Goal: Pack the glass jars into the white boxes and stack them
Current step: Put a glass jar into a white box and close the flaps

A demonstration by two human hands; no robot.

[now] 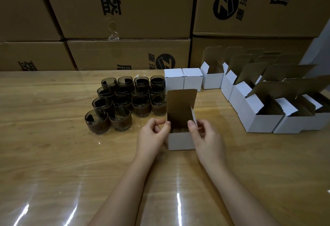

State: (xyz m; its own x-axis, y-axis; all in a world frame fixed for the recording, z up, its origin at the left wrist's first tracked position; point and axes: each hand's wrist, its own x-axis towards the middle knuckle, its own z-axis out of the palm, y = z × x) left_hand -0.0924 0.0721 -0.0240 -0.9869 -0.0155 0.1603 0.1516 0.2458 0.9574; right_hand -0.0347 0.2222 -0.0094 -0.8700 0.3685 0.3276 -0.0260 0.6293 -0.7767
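Both hands are on one white box (180, 141) standing on the tabletop (53, 154) right in front of the person. The left hand (153, 133) pinches the box's near left corner with curled thumb and forefinger. The right hand (204, 133) pinches the small side flap (194, 116) on the other side. I'd say one hand steadies the box while the other works the flap inward, ready for closing. The lid flap (180, 105) stands upright beyond the fingers, which keeps the mouth open. The inside is dark, so I cannot tell whether a jar sits in it.

The glass jars (128, 100) wait in a tight block just beyond and outward of the left hand, an easy reach. Straight past the held box, two closed boxes (184, 79) stand side by side, touching and not yet stacked. Rows of open boxes (259, 104) run off beyond the right hand, lids up, presumably set out to be filled in turn.

The tabletop is pale wood under a glossy clear film (178, 206) that throws back streaks of light. Big brown cartons (125, 11) are stacked like a wall along its far edge.
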